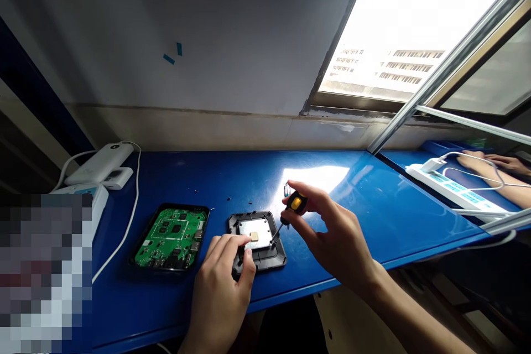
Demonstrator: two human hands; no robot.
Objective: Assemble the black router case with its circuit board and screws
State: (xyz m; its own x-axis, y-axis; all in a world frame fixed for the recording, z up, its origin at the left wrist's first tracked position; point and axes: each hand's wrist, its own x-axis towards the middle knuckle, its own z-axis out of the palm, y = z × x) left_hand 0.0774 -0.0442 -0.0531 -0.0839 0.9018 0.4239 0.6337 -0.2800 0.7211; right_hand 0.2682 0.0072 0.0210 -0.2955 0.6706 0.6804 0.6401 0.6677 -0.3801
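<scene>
Right of the cover, the right hand grips the screwdriver, shaft slanting down-left toward the plate's edge; the left hand lies opposite, grip unclear.

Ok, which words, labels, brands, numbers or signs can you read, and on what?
None is legible.
Green circuit board: white marks, too small to read.
Screwdriver: no lettering I can make out.
Silvery plate: no readable text.
White power strip: bluish panels, any print too blurred.
</scene>
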